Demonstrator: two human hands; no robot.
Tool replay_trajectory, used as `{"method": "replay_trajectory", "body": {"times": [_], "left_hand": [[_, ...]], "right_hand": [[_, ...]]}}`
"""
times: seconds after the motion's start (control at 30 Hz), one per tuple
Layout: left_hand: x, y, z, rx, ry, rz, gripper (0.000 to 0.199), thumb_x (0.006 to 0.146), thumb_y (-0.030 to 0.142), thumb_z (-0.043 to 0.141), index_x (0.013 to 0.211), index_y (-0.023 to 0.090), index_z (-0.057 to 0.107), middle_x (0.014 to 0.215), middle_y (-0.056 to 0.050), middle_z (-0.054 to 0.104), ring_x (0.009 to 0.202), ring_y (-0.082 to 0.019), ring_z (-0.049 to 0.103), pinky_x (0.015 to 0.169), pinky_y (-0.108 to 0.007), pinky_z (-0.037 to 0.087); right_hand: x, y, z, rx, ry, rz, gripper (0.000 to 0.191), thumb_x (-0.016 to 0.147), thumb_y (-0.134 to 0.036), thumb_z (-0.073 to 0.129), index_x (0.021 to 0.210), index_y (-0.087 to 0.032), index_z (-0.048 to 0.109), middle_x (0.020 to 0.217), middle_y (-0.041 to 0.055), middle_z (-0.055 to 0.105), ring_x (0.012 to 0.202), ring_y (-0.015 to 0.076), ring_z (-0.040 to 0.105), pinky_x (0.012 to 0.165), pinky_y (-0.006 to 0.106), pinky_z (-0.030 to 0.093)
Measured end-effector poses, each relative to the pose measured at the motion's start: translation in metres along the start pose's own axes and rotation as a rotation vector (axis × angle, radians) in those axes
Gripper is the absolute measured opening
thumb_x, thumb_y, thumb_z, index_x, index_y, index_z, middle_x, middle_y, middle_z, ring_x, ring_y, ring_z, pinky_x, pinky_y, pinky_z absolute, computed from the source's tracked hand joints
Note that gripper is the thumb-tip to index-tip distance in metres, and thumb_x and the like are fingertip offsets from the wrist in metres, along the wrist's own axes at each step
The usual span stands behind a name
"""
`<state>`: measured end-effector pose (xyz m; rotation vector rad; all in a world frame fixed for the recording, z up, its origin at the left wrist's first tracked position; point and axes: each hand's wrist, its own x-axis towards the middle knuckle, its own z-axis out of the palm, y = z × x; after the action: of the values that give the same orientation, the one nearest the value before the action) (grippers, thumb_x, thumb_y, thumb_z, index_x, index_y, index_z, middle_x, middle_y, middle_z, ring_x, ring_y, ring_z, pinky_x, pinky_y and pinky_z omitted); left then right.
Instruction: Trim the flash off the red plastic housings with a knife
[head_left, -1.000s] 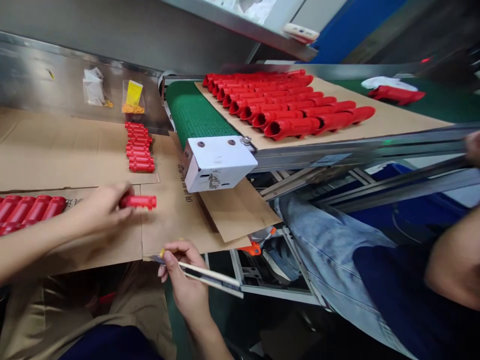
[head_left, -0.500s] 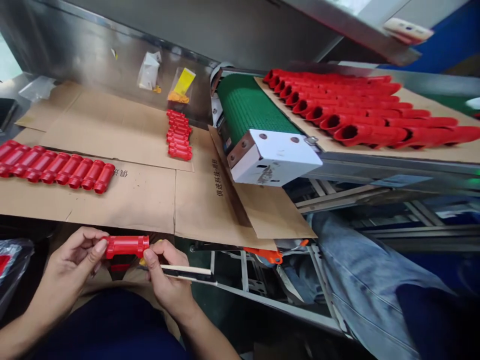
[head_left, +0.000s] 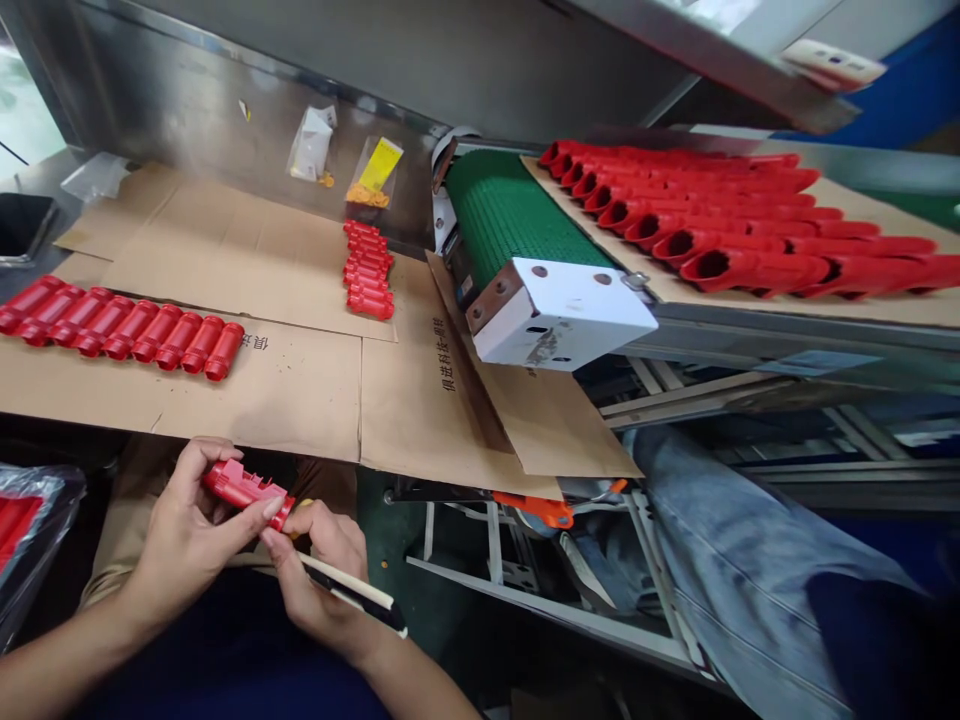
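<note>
In the head view, my left hand (head_left: 187, 515) is closed around a red plastic tube (head_left: 244, 487), held slanting below the cardboard's front edge. Its upper side shows a raised block and small ribs. My right hand (head_left: 319, 560) is closed on a slim cream-and-black tool (head_left: 356, 592), whose back end sticks out past the palm toward the lower right. The thumb and fingertips of that hand meet the tube's right end. A bit of something yellow (head_left: 302, 507) shows at those fingertips, partly hidden.
A row of red tubes (head_left: 135, 325) lies on the cardboard (head_left: 300, 400), with a smaller stack (head_left: 367, 270) farther back. Bags with yellow-orange pieces (head_left: 371, 190) lie behind. At right, a green conveyor (head_left: 517, 215) carries red parts; another person's leg (head_left: 720, 540) is beside it.
The red tube has turned from level to slanting, its right end lower, and its ribbed side now shows. My right hand has shifted left, and the tool tilts more steeply downward.
</note>
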<state>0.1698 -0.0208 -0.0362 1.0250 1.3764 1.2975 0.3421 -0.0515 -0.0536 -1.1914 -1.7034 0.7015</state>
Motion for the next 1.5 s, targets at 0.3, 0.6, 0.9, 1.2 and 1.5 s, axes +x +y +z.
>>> {"method": "replay_trajectory", "body": {"times": [0.3,0.6,0.9,1.2,1.5], "left_hand": [[0.001,-0.005,-0.006,-0.364,0.002,-0.277,0.045,0.077,0.051,0.094,0.104,0.019,0.077,0.082,-0.002,0.076,0.066,-0.015,0.068,0.063,-0.024,0.059],[-0.003,0.004,-0.008,-0.433,-0.026,-0.191,0.051,0.068,0.027,0.103,0.108,0.025,0.072,0.1,-0.004,0.085,0.092,-0.019,0.078,0.082,-0.025,0.064],[0.003,-0.004,-0.02,-0.48,-0.144,-0.317,0.06,0.084,0.036,0.091,0.138,0.029,0.064,0.1,-0.007,0.082,0.078,-0.023,0.081,0.07,-0.031,0.066],[0.0,0.009,-0.014,-0.504,-0.091,-0.377,0.049,0.083,0.035,0.092,0.126,0.025,0.071,0.097,-0.007,0.081,0.072,-0.019,0.076,0.067,-0.026,0.062],[0.01,0.014,-0.016,-0.557,-0.245,-0.658,0.057,0.075,0.036,0.096,0.126,0.019,0.081,0.085,-0.013,0.079,0.056,-0.014,0.062,0.044,-0.018,0.045]], "right_hand": [[0.001,0.0,0.002,-0.079,0.019,-0.199,0.01,0.102,-0.022,0.062,0.093,-0.024,0.065,0.07,0.003,0.074,0.055,0.0172,0.067,0.058,0.029,0.057],[0.018,0.007,-0.001,0.488,-0.08,0.574,0.053,0.101,-0.068,0.061,0.082,-0.02,0.07,0.054,-0.002,0.065,0.038,0.0123,0.057,0.036,0.021,0.046],[0.01,-0.014,-0.036,0.192,-0.054,-0.242,0.047,0.096,-0.007,0.077,0.139,-0.026,0.073,0.128,0.0116,0.081,0.109,0.0243,0.081,0.092,0.034,0.07],[0.021,0.002,-0.021,0.222,-0.05,-0.415,0.03,0.102,-0.015,0.074,0.132,-0.017,0.075,0.116,0.0134,0.082,0.105,0.0231,0.081,0.092,0.035,0.071],[0.026,-0.002,-0.021,0.241,-0.118,-0.478,0.027,0.104,-0.017,0.071,0.131,-0.017,0.075,0.113,0.0122,0.082,0.099,0.0209,0.081,0.088,0.033,0.071]]}}
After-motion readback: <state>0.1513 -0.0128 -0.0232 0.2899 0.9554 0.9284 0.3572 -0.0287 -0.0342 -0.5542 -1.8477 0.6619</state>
